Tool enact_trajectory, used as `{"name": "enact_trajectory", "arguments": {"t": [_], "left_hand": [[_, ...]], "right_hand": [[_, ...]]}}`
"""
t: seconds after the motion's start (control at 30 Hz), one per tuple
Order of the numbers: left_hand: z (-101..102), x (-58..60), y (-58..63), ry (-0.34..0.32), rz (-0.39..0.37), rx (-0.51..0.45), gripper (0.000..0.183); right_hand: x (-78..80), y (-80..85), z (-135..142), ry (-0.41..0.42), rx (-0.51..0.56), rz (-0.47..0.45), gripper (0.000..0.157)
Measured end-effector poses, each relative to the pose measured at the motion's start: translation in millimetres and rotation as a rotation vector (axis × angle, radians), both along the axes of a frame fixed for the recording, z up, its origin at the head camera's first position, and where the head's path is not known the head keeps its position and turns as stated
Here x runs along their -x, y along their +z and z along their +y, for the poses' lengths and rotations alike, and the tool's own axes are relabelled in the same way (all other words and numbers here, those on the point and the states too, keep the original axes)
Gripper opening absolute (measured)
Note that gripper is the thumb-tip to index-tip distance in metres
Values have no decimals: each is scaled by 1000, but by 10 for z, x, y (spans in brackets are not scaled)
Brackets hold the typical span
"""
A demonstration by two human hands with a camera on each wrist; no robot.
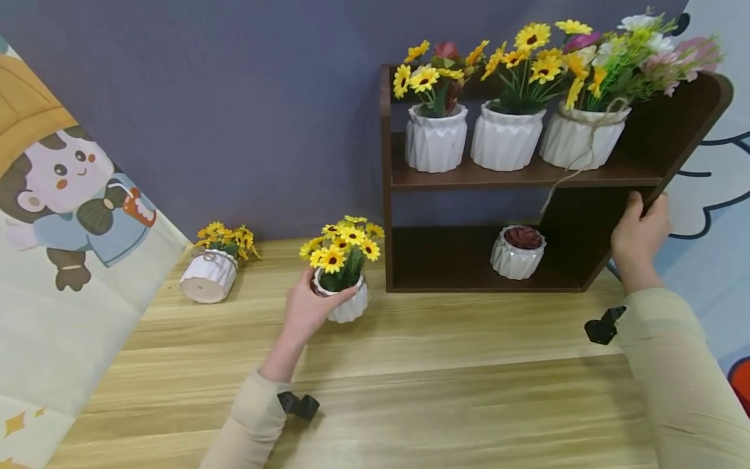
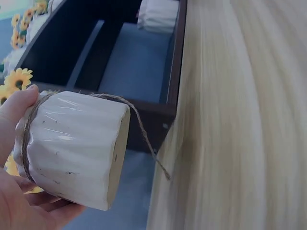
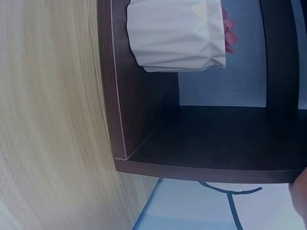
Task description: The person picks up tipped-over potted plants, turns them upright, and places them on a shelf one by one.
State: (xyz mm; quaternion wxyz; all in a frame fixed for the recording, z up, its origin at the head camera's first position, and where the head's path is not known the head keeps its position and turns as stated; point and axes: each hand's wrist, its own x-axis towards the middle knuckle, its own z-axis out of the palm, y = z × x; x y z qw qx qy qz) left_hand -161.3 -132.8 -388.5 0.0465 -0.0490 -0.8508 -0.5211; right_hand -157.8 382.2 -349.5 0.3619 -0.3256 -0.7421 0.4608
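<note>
My left hand (image 1: 307,306) grips a white fluted flowerpot (image 1: 351,309) of yellow artificial sunflowers (image 1: 346,246), just left of a dark brown two-tier shelf (image 1: 469,180). Its thumb and fingers wrap the rim. In the left wrist view the pot (image 2: 72,143) is tilted, its base turned to the right, and a loose twine end (image 2: 146,136) trails from it. My right hand (image 1: 641,234) holds the shelf's right side panel, thumb on the inner side. In the right wrist view only a bit of that hand (image 3: 300,196) shows, at the panel's edge (image 3: 216,173).
Three white pots of flowers (image 1: 436,143) line the upper tier. A small pot with a dark red succulent (image 1: 518,257) stands on the lower tier. Another sunflower pot (image 1: 208,277) lies tipped on the wooden table (image 1: 410,391) at left. A grey wall (image 1: 234,117) rises behind.
</note>
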Motion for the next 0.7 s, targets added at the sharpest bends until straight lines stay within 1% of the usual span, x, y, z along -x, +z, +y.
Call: {"name": "enact_trajectory", "arguments": {"t": [0.1, 0.2, 0.33, 0.5, 0.6, 0.7], "left_hand": [[81, -56, 4, -48, 17, 2, 90], [164, -90, 10, -83, 22, -2, 90], [269, -114, 16, -114, 25, -9, 90], [404, -144, -1, -158, 43, 15, 90], [488, -158, -28, -175, 57, 33, 89], [566, -163, -55, -178, 62, 45, 89]], "right_hand": [[7, -16, -5, -25, -10, 15, 31], [16, -18, -3, -41, -20, 31, 31], [12, 6, 6, -27, -13, 26, 28], [14, -4, 2, -20, -17, 13, 26], [21, -21, 0, -24, -27, 17, 29], [27, -24, 2, -16, -30, 14, 30]]}}
